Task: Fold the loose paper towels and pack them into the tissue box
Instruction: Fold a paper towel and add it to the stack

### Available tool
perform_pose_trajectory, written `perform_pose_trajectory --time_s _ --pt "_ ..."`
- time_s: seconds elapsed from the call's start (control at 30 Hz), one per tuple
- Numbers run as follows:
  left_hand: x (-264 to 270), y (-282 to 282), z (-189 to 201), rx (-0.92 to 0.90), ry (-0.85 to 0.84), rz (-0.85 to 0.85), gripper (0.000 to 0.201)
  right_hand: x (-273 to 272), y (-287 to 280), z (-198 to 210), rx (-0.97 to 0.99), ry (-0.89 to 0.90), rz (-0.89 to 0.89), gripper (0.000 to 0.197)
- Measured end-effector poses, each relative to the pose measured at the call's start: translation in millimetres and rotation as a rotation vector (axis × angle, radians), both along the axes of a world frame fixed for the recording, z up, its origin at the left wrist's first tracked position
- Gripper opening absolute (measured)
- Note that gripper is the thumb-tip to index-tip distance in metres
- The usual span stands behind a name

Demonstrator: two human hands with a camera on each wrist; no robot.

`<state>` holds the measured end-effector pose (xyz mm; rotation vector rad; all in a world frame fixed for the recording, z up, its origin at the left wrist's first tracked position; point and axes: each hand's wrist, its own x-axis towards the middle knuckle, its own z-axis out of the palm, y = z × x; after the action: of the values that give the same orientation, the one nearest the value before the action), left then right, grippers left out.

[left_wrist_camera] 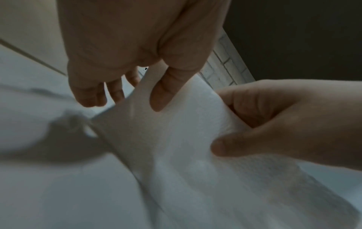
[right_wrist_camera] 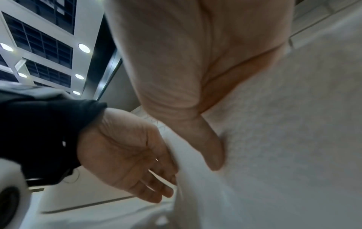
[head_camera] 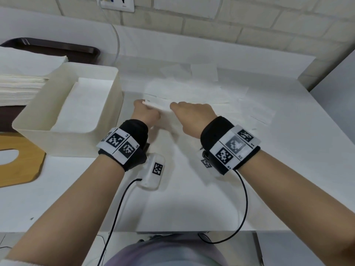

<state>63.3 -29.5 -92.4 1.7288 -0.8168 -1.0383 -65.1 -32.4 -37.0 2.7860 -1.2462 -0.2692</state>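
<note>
A cream tissue box (head_camera: 107, 73) stands open on the white surface (head_camera: 192, 198) to the left of the hands, with flat white sheets (head_camera: 84, 104) already lying inside it. Behind the box, a tall stack of paper towels (head_camera: 19, 87) sits on a dark tray (head_camera: 57, 48), and a wooden lid (head_camera: 17, 162) with a slot lies at the box's near left. More loose towels (head_camera: 201, 87) lie spread beyond the hands, toward the brick wall (head_camera: 249, 22). Nothing stands between the hands and the box.

The paper towel (head_camera: 163, 107) in work is held just above the surface, in the middle, between both hands. Its long axis runs left to right, and its lower part hangs toward the person. The left hand (head_camera: 146, 112) pinches the towel's left end between thumb and fingers (left_wrist_camera: 115, 91). The right hand (head_camera: 194, 116) grips the right part, thumb underneath and fingers curled over the top edge.
</note>
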Motion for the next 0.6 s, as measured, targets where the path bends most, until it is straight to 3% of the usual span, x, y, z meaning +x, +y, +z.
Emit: perform_pose_trajectory --time_s 0.13,0.27,0.4,0.47,0.6 --pt "6 -3 -5 -0.002 0.089 0.113 0.069 0 -7 4 0.027 -0.121 -0.066 0.041" --pt "2 5 12 -0.098 0.150 -0.006 0.077 0 -18 11 0.275 -0.625 -0.193 0.034" --pt "-1 4 24 -0.317 0.017 0.055 0.039 8 -17 2 0.472 -1.054 -0.290 0.024" --pt "-4 8 31 -0.463 -0.075 0.086 0.035 14 -14 -3 0.503 -1.231 -0.301 0.015" --pt "-11 11 29 -0.602 -0.221 0.091 0.043 25 -6 -12 0.564 -1.434 -0.261 0.020"
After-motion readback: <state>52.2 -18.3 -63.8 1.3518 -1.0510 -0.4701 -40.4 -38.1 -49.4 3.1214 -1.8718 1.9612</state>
